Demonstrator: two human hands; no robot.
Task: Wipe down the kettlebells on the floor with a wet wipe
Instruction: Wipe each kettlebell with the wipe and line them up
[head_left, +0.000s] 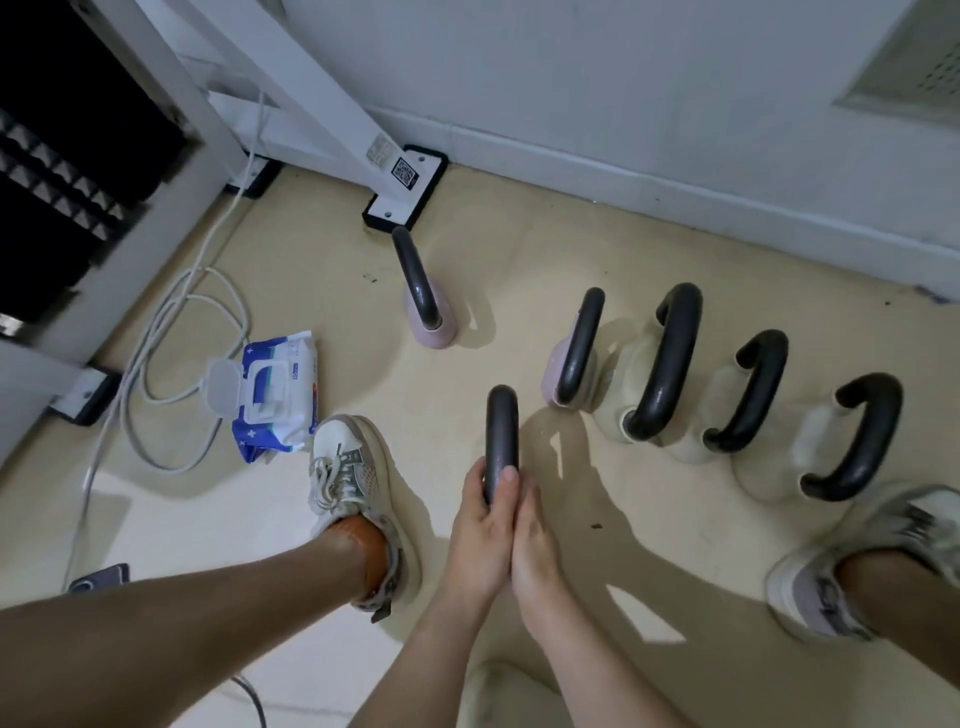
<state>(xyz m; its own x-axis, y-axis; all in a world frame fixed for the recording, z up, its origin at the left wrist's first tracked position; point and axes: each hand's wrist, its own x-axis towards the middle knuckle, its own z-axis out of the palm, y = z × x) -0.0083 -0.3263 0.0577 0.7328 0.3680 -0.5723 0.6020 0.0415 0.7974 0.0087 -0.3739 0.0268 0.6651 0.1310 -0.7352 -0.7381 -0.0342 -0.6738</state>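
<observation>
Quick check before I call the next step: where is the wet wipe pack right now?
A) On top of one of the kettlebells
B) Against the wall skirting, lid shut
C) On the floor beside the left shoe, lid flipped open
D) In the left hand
C: the wet wipe pack lies on the floor beside the left shoe with its lid flipped open, while the left hand grips a kettlebell handle.

Brightness: dim indoor light; floor (519, 249) rendered dull beige.
Source: placed above and to the left, as read from the shadows.
Shadows: hard-edged, thrown rightward from forearms (597, 675) and kettlebells (431, 335).
Glare: faint sheen noted on black handles (670, 364).
Blur: dark panel (62, 208) at left edge and shoe (857, 561) at right smeared.
Distortion: skirting board (675, 192) bowed by wide lens.
</observation>
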